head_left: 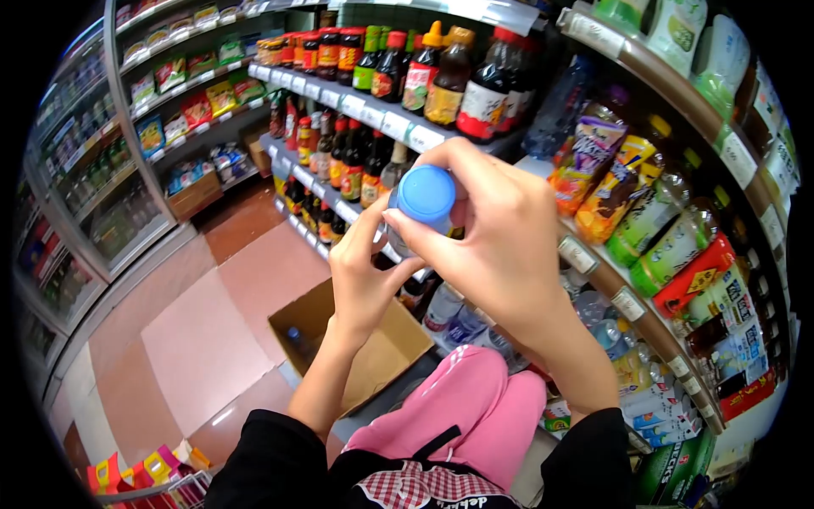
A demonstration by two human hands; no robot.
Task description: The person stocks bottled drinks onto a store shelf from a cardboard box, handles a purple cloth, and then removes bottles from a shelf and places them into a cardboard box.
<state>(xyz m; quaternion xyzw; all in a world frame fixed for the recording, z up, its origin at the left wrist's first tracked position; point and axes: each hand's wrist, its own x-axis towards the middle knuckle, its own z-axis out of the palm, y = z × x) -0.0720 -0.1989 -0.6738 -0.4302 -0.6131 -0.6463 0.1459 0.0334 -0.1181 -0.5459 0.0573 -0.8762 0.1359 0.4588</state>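
Both hands hold a bottle with a blue cap (426, 194) in front of the shelves, its cap facing the camera. My right hand (500, 229) curls round the cap and neck, thumb and fingers on either side. My left hand (363, 265) grips the bottle from the left, just below the cap. Most of the bottle's body is hidden behind the hands and cap. Under my left forearm an open cardboard box (390, 352) stands on the floor, with a small blue-capped item (294, 333) inside.
Sauce bottles (449, 81) line the shelves ahead. Drink bottles (670, 246) fill the shelves on the right, close to my right arm. Glass-door coolers (102, 170) stand at the left. A wire basket (182, 492) with colourful packets is at the lower left.
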